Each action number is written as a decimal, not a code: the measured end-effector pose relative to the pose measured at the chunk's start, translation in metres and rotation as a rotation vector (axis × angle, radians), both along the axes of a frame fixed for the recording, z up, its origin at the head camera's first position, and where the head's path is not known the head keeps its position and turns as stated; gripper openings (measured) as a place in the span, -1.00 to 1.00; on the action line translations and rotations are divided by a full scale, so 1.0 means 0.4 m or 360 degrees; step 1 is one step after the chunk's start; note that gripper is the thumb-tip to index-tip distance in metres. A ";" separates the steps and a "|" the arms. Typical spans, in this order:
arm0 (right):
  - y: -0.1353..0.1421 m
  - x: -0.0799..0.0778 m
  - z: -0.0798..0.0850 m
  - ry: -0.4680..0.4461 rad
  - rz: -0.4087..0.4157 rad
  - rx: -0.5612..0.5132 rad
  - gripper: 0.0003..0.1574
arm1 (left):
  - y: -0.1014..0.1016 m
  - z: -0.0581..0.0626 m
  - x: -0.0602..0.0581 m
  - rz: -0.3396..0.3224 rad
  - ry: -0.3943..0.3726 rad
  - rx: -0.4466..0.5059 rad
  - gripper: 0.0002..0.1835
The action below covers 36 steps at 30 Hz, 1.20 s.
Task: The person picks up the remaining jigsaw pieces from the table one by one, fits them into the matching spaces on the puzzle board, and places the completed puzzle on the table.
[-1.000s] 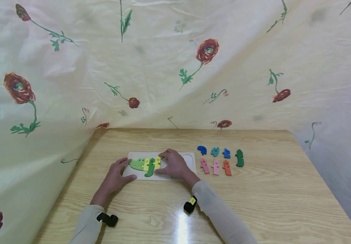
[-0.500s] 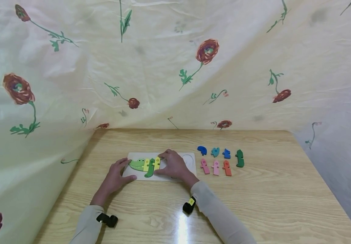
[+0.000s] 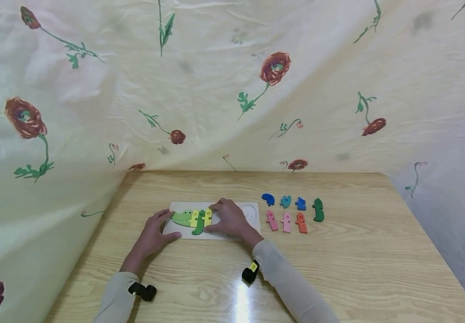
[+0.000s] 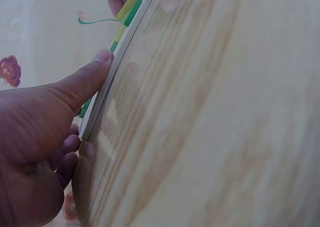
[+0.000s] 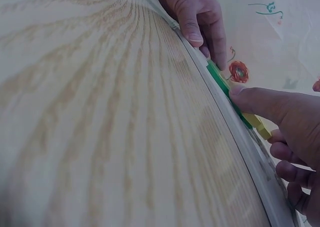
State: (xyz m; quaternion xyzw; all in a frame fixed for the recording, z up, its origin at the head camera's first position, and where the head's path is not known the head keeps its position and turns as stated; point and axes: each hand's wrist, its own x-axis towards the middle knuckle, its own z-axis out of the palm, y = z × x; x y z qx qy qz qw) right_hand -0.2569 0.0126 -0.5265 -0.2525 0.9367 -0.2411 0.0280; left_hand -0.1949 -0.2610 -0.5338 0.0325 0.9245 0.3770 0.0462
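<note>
A white puzzle board (image 3: 220,235) lies on the table, with a green crocodile head (image 3: 181,219) at its left end. Right of the head follow a yellow piece (image 3: 193,218) and a green leg piece (image 3: 198,226). My right hand (image 3: 231,220) pinches another yellow puzzle piece (image 3: 208,217) beside the green leg, thumb at its near end and fingers at its far end. In the right wrist view that yellow piece (image 5: 258,126) sits slightly raised. My left hand (image 3: 151,233) holds the board's left end, its thumb (image 4: 92,77) along the near edge.
Right of the board lie loose pieces in two rows: blue (image 3: 268,199), teal (image 3: 285,201), another blue (image 3: 301,204), pink (image 3: 271,220), light pink (image 3: 286,222) and orange-red (image 3: 301,223). A dark green piece (image 3: 318,210) stands at their right. Flowered cloth (image 3: 200,98) hangs behind the table.
Over the last second the right wrist shifts very slightly, and the pinched yellow piece sits a touch closer to the green leg piece. The left hand keeps its place on the board.
</note>
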 end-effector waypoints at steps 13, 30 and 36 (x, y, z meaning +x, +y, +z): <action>0.001 0.002 0.007 -0.0017 0.0016 0.0021 -0.09 | -0.001 -0.003 -0.002 -0.0005 0.0005 -0.0006 -0.08; 0.000 0.005 0.002 0.0008 0.0000 0.0050 -0.01 | -0.002 -0.004 -0.005 -0.0003 0.0004 0.0010 -0.06; 0.005 0.009 0.003 -0.0004 -0.0006 0.0011 -0.01 | -0.002 -0.004 -0.002 0.0005 0.0005 0.0001 -0.06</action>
